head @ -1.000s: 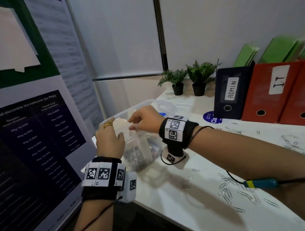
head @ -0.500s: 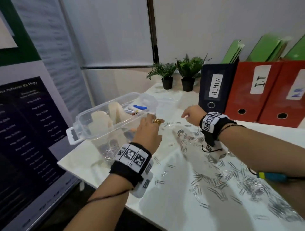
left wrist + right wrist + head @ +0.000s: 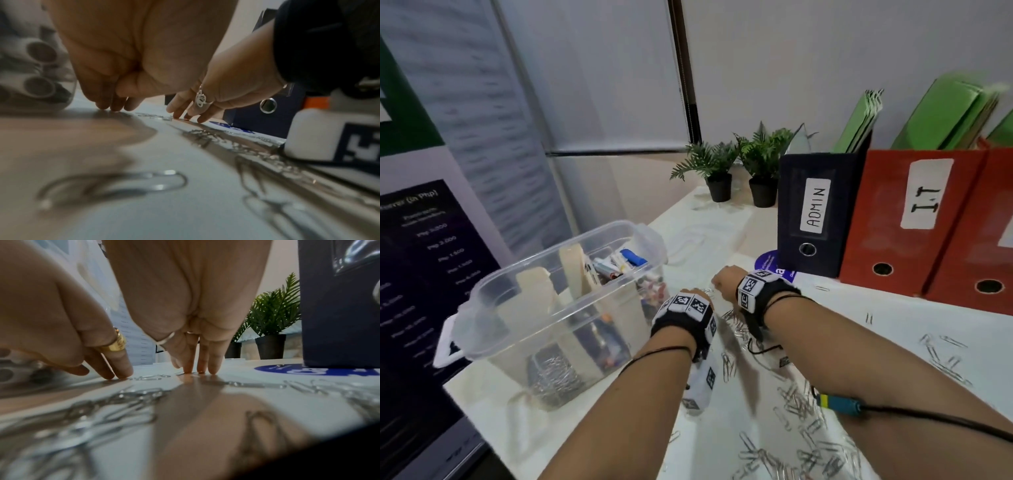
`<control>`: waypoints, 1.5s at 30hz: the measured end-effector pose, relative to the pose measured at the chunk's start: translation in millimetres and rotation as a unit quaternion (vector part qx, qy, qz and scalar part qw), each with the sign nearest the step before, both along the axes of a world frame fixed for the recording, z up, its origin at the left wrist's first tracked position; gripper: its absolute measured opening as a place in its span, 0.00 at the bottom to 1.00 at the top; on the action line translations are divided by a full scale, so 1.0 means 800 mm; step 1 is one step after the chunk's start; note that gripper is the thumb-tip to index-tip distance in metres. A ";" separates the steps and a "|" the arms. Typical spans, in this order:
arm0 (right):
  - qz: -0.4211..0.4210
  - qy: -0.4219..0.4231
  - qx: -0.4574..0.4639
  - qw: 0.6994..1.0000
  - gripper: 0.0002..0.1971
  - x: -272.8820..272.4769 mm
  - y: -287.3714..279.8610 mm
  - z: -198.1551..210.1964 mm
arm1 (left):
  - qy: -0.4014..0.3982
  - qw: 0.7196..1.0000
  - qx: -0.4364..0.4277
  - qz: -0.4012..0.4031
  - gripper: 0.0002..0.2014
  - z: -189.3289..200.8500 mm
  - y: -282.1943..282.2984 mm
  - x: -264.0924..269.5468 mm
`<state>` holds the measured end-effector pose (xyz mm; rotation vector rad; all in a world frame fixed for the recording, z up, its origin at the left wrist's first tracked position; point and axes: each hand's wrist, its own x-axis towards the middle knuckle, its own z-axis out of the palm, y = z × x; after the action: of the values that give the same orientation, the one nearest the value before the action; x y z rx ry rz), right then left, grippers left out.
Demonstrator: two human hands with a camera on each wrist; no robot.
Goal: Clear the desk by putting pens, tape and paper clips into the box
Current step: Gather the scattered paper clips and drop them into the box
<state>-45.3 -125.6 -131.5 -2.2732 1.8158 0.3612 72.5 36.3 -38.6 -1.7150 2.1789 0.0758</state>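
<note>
A clear plastic box stands at the desk's left end, holding beige tape rolls, pens and a heap of paper clips. Just right of it, both hands are down on the white desk. My left hand, wearing a gold ring, touches the surface with straight fingertips. My right hand stands beside it, fingertips pressed on the desk. A few paper clips lie between the two hands. Many more clips are scattered under and around my forearms.
A dark blue ADMIN binder and red binders stand along the back right, green folders behind them. Two small potted plants sit at the far end. A blue round sticker lies near my right hand. A banner stands left of the desk.
Both hands have left the box's rim and moved right, down onto the desk. They now stand side by side with fingertips among the clips.
</note>
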 end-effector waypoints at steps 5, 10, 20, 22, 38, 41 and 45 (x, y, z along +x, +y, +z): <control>0.066 -0.057 -0.018 0.996 0.14 0.011 0.080 0.076 | -0.034 0.999 0.007 0.027 0.33 -0.012 -0.028 -0.007; 0.100 -0.101 -0.038 0.989 0.16 -0.002 0.117 0.089 | 0.002 0.998 0.009 0.056 0.26 -0.023 -0.046 -0.010; 0.058 -0.148 -0.012 0.987 0.13 -0.048 0.175 0.124 | -0.026 0.996 0.041 -0.072 0.31 -0.038 0.007 0.006; 0.053 -0.141 -0.024 0.988 0.16 -0.048 0.171 0.128 | 0.003 0.998 0.030 -0.056 0.34 -0.037 0.007 0.011; 0.025 -0.074 -0.021 0.997 0.23 -0.058 0.253 0.112 | 0.113 0.989 -0.003 -0.097 0.22 -0.039 0.058 0.033; 0.024 -0.075 -0.005 0.997 0.21 -0.048 0.269 0.107 | 0.110 0.987 0.016 -0.112 0.31 -0.041 0.066 0.039; 0.061 -0.053 -0.024 0.996 0.20 -0.032 0.289 0.099 | 0.132 0.987 -0.001 -0.091 0.37 -0.041 0.077 0.035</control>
<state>-71.0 105.8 -52.2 -2.3952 1.6564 0.2131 100.2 97.5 -71.7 -1.5734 2.5168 0.2675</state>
